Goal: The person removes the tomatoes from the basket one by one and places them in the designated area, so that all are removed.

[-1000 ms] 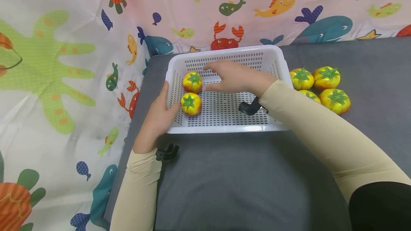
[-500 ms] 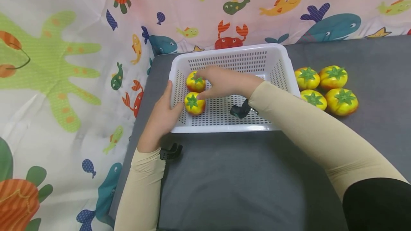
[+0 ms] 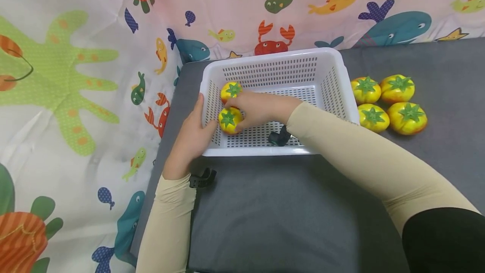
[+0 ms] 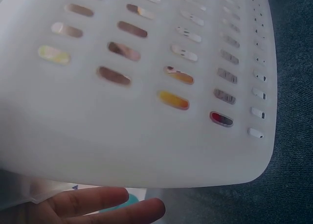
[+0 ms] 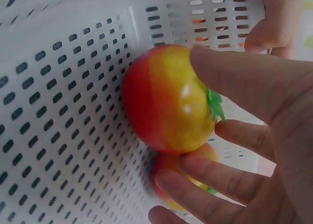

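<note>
A white perforated plastic basket [image 3: 265, 151] holds two yellow-red tomatoes with green star-shaped leaf tops. My right hand [image 3: 261, 106] reaches into it and grips the nearer tomato [image 3: 229, 122], thumb on one side and fingers on the other. In the right wrist view this tomato [image 5: 168, 99] sits between thumb and fingers, low in the basket. Just behind it, the farther tomato [image 3: 229, 90] is partly covered by my right hand. My left hand [image 3: 191, 138] holds the basket's left wall, thumb over the rim, fingers outside; in the left wrist view two fingers [image 4: 122, 209] show past the basket wall.
Right of the basket, several more tomatoes [image 3: 407, 118] stand grouped on the grey cloth table [image 3: 273, 214]. A curtain [image 3: 235, 16] printed with sea animals hangs behind and along the left side. Each wrist wears a black band [image 3: 203, 178].
My right hand has moved left and nearer inside the basket, from open space to round the nearer tomato. My left hand stays on the basket's left wall. The view has shifted slightly.
</note>
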